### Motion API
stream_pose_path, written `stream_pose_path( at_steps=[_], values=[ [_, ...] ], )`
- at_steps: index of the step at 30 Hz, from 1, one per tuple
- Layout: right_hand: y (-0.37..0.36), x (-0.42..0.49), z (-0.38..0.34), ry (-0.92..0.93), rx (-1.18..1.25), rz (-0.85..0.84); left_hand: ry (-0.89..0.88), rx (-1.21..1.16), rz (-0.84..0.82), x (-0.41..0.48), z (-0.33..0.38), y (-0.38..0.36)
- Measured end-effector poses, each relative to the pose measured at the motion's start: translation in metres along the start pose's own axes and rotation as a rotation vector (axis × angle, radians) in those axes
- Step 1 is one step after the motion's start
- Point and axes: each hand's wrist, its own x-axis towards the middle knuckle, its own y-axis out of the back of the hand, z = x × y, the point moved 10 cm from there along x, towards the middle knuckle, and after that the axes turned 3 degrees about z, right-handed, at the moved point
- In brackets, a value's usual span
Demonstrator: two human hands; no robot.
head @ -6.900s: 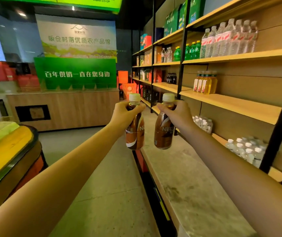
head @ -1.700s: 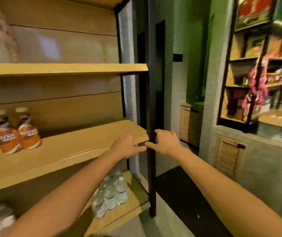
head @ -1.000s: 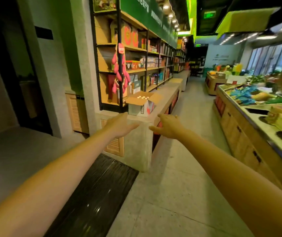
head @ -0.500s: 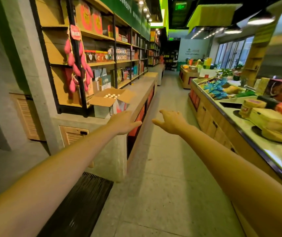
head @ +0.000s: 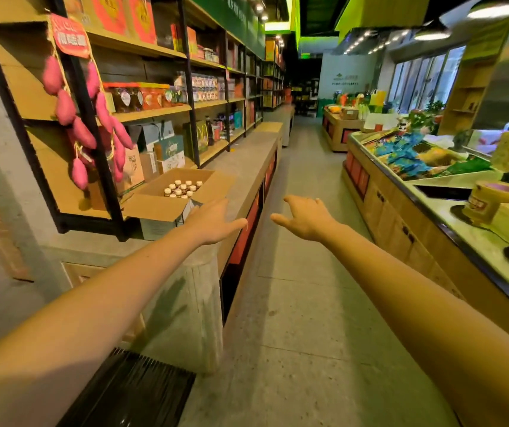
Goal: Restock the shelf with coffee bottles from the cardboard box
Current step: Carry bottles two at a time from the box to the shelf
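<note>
Closer than half a second ago, the box [head: 154,208] is filling more of my view, and the two bottles I was carrying earlier are gone from my hands. Grey floor [head: 302,303] is running down the aisle ahead of me, with a dark mat [head: 130,389] lying at my lower left. On the left, the shelf [head: 154,112] is standing full of jars and cartons. Below it the stone tabletop [head: 241,167] is carrying the box at its near end, flaps folded open. Coffee bottles [head: 182,188] are standing upright inside, white caps clustered toward the far right corner. I am holding my left grip [head: 213,221] wide and empty, fingers straight, just beside the box's near right corner. I am also holding my right grip [head: 304,217] wide and empty, fingers loosely spread over the floor, well apart from the box.
</note>
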Motion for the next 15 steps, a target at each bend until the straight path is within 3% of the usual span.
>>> stream_pose_path(
  at_steps=[4,15],
  values=[
    [-0.028,0.095,0.021,0.055,0.013,-0.008,0.039,-0.134,0.048,0.087,-0.027,-0.02],
    [-0.087,0.367,0.046,0.304,0.042,-0.034,0.232,-0.017,0.147,0.311,-0.088,-0.026]
  ],
)
